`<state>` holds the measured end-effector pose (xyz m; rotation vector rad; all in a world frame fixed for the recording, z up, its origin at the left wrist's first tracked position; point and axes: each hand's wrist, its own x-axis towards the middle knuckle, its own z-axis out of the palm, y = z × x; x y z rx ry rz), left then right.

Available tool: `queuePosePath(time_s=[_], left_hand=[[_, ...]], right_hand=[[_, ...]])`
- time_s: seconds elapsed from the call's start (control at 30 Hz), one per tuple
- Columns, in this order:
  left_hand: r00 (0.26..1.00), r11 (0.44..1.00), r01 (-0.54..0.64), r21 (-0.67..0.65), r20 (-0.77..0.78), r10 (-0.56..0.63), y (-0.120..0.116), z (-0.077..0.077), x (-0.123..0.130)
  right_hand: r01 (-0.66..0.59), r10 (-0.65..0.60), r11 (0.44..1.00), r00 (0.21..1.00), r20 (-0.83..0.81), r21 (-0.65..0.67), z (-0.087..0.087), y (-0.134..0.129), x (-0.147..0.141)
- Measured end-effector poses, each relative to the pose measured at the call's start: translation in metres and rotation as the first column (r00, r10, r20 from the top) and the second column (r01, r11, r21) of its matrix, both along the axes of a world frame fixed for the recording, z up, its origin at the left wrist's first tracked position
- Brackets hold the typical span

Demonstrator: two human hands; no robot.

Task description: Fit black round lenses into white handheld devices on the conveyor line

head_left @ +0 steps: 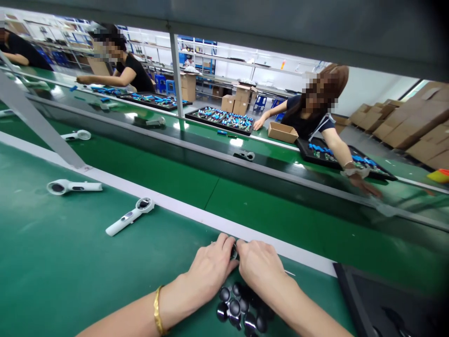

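My left hand (210,267), with a gold bangle (157,311) on its wrist, and my right hand (261,267) meet at the bench's white edge strip (224,229). Between their fingertips, both hands pinch a small dark round part (234,252), mostly hidden by the fingers. Just below my hands lies a loose heap of glossy black domed pieces (238,309). A white hand-held magnifier (129,216) lies on the green mat (70,262) to the left of my hands, and a second one (74,186) lies farther left.
A black tray (382,299) sits at lower right. Beyond a grey rail (210,161), co-workers reach over a parallel green bench holding black trays of blue-and-green components (219,120) and a cardboard box (282,132). A grey diagonal strut (35,117) stands at left.
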<state>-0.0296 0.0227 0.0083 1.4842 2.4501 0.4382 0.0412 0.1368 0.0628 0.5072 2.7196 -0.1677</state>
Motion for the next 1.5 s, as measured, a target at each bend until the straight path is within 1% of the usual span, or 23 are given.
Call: queuePosePath(time_s=[0.17, 0.3, 0.5, 0.63, 0.77, 0.83, 0.93, 1.0, 1.1, 1.2, 1.3, 1.37, 1.4, 1.5], left_hand=[[0.998, 1.000, 0.010, 0.014, 0.068, -0.011, -0.001, 0.003, -0.001], [0.996, 1.000, -0.007, 0.010, 0.092, 0.006, -0.002, 0.006, -0.001], [0.990, 0.999, -0.032, 0.004, 0.136, 0.031, -0.002, 0.007, -0.001], [0.989, 1.000, -0.020, 0.007, 0.145, 0.019, -0.001, 0.005, 0.000], [0.991, 1.000, -0.024, -0.010, 0.133, 0.025, 0.001, 0.004, 0.002], [0.993, 1.000, -0.020, -0.011, 0.114, 0.021, 0.001, 0.003, 0.003], [0.996, 1.000, -0.011, -0.015, 0.093, 0.012, 0.001, -0.002, 0.004], [0.996, 1.000, -0.008, -0.015, 0.083, 0.009, 0.001, -0.005, 0.004], [0.998, 1.000, 0.002, -0.012, 0.066, -0.001, -0.001, -0.008, 0.004], [0.999, 1.000, 0.016, -0.005, 0.051, -0.016, -0.002, -0.009, 0.003], [0.998, 1.000, 0.022, -0.008, 0.058, -0.022, -0.001, -0.008, 0.003], [0.997, 1.000, 0.025, -0.016, 0.072, -0.024, -0.001, -0.006, 0.002], [0.996, 0.999, 0.026, -0.019, 0.080, -0.024, -0.001, -0.006, 0.002], [0.989, 1.000, 0.029, 0.003, 0.146, -0.029, -0.003, -0.001, 0.000]], right_hand=[[0.030, -0.030, 1.000, 0.999, -0.016, 0.005, -0.006, 0.004, 0.006], [0.040, -0.040, 0.999, 0.999, -0.016, -0.018, -0.005, 0.004, 0.009], [0.034, -0.033, 0.999, 0.999, 0.019, -0.031, -0.002, -0.001, 0.003], [0.051, -0.050, 0.997, 0.999, 0.021, -0.056, -0.003, -0.003, 0.000], [0.084, -0.087, 0.991, 0.996, -0.026, -0.105, -0.006, -0.002, 0.002], [0.099, -0.108, 0.981, 0.993, -0.050, -0.168, -0.009, 0.002, 0.002], [0.108, -0.139, 0.939, 0.988, -0.072, -0.327, -0.017, 0.015, 0.001], [0.120, -0.167, 0.886, 0.984, -0.068, -0.449, -0.024, 0.022, 0.001], [0.141, -0.220, 0.790, 0.974, -0.061, -0.596, -0.035, 0.029, 0.004], [0.138, -0.255, 0.700, 0.965, -0.065, -0.701, -0.044, 0.032, 0.008], [0.115, -0.264, 0.630, 0.962, -0.073, -0.768, -0.050, 0.032, 0.010], [0.096, -0.264, 0.613, 0.960, -0.089, -0.784, -0.051, 0.031, 0.011], [0.084, -0.264, 0.616, 0.959, -0.104, -0.784, -0.050, 0.030, 0.011], [0.032, -0.251, 0.659, 0.951, -0.180, -0.751, -0.039, 0.027, 0.013]])
